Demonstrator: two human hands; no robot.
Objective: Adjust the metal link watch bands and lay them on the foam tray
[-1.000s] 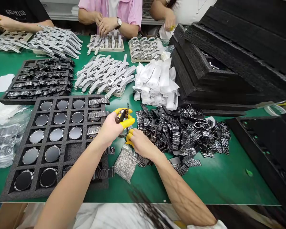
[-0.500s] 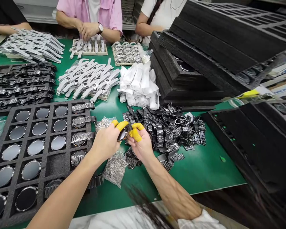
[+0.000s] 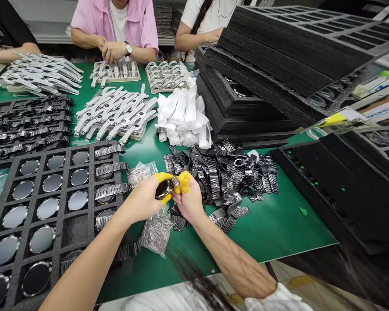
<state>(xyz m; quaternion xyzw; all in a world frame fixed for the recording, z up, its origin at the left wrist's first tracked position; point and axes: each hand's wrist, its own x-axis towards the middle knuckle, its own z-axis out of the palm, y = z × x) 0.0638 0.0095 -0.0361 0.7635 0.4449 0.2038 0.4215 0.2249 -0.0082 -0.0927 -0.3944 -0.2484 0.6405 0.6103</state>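
Observation:
Between my hands is a round black watch case (image 3: 162,190) with a short piece of black metal band (image 3: 174,182) at its right side. My left hand (image 3: 145,196), yellow covers on its fingertips, grips the case by its edges. My right hand (image 3: 189,198), also with yellow finger covers, pinches the band piece where it meets the case. Below them lies a clear bag of small metal pins (image 3: 157,233), and another such bag (image 3: 139,172) is behind my left hand. A heap of black metal bands (image 3: 220,172) spreads behind and right of my right hand.
A foam tray (image 3: 65,220) of round watch cases fills the left. Behind are a tray of black watches (image 3: 29,123), white watches (image 3: 116,110) and white wrapped pieces (image 3: 183,114). Black foam trays (image 3: 246,108) are stacked at the right. A person in pink (image 3: 116,26) works across the table.
The view has shifted slightly. The watch case has turned in my hands, showing more of its face, and my left thumb is now visible under it. My right fingers have closed up at the band.

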